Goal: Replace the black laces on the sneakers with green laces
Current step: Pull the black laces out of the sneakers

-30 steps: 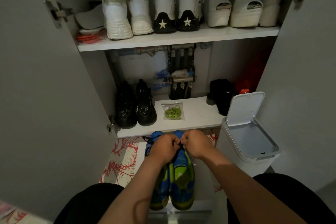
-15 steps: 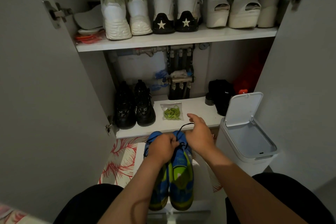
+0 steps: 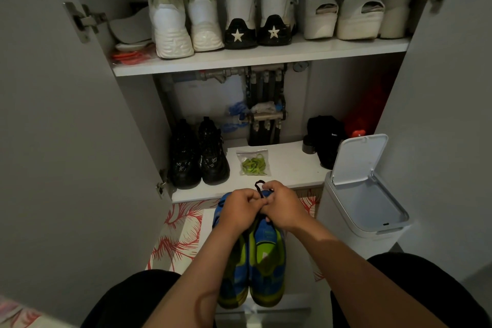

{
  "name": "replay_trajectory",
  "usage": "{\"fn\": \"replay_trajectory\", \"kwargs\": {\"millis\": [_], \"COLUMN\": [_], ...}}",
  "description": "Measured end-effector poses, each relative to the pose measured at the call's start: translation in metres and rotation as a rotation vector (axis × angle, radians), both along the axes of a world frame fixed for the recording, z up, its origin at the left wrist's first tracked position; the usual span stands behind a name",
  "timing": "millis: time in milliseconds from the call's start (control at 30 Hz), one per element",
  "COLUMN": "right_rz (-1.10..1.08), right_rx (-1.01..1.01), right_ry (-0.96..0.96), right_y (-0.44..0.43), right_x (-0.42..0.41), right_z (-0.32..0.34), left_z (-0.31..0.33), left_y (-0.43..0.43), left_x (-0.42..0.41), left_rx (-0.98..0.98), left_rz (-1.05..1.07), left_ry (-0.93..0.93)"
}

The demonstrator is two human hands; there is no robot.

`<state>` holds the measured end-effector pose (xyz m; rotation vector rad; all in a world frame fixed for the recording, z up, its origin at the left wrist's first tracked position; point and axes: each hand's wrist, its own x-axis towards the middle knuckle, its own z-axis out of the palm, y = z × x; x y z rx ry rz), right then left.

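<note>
Both grips were curled up tight, and they touched each other over the front end of the sneakers. The left grip (image 3: 238, 210) was wrapped round the tips of the blue and green sneakers (image 3: 266, 261). The right grip (image 3: 283, 208) pinched the black lace (image 3: 259, 186) with its fingers. A small loop of that lace stuck up just above the two grips.

Both arms came in from the bottom and leaned toward each other like a letter V. The backs of the hands faced up at me. The sneakers lay side by side between the arms, with the heels nearest to me and the green insides showing. I could not tell what they sat on.

The green laces (image 3: 254, 164) were in a clear bag on the lower shelf (image 3: 290, 170), near the grips but apart from them. Black shoes (image 3: 198, 153) stood on that shelf to the left of the bag. A white bin (image 3: 367, 210) with its lid up stood on the right. White shoes (image 3: 186, 16) stood in a row on the upper shelf (image 3: 266, 57).
</note>
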<state>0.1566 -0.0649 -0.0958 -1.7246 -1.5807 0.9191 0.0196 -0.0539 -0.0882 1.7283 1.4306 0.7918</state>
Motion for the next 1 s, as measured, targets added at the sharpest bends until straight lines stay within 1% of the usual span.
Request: {"fn": "replay_trajectory", "kwargs": {"millis": [100, 167, 267, 300, 400, 467, 567, 667, 767, 800, 867, 1000], "right_rz": [-0.064, -0.092, -0.132, -0.151, -0.222, -0.299, -0.409, -0.443, -0.456, -0.458, -0.478, -0.533], "right_rx": [-0.016, -0.018, -0.047, -0.051, -0.028, 0.043, 0.097, 0.052, -0.034, -0.055, -0.055, -0.002], "right_ry": [-0.023, -0.024, -0.042, -0.043, 0.001, 0.021, 0.163, 0.308, 0.553, 0.592, 0.559, 0.416], "right_y": [0.002, 0.001, 0.001, 0.001, 0.002, 0.002, 0.004, 0.009, 0.01, 0.009, 0.008, 0.011], "right_x": [0.002, 0.004, 0.01, 0.011, 0.012, 0.013, 0.015, 0.014, 0.013, 0.013, 0.016, 0.02], "right_z": [-0.006, -0.004, -0.004, -0.003, -0.004, 0.001, 0.009, 0.008, 0.008, 0.011, 0.013, 0.015], "left_z": [0.002, 0.002, -0.001, -0.003, -0.008, -0.01, -0.009, -0.007, -0.005, -0.005, -0.006, -0.008], "left_y": [-0.005, -0.007, -0.006, -0.005, -0.002, -0.002, -0.001, 0.0, 0.001, 0.002, 0.003, 0.001], "left_x": [0.003, 0.005, 0.003, 0.001, -0.007, -0.008, -0.006, -0.005, -0.005, -0.006, -0.007, -0.006], "left_rx": [-0.033, -0.022, 0.057, 0.053, -0.062, -0.106, -0.119, -0.087, -0.125, -0.142, -0.162, -0.134], "left_rz": [-0.046, -0.105, -0.075, -0.067, -0.158, -0.201, -0.206, -0.189, -0.188, -0.197, -0.215, -0.235], "left_ry": [0.088, 0.155, 0.271, 0.301, 0.39, 0.445, 0.452, 0.451, 0.469, 0.478, 0.489, 0.514]}}
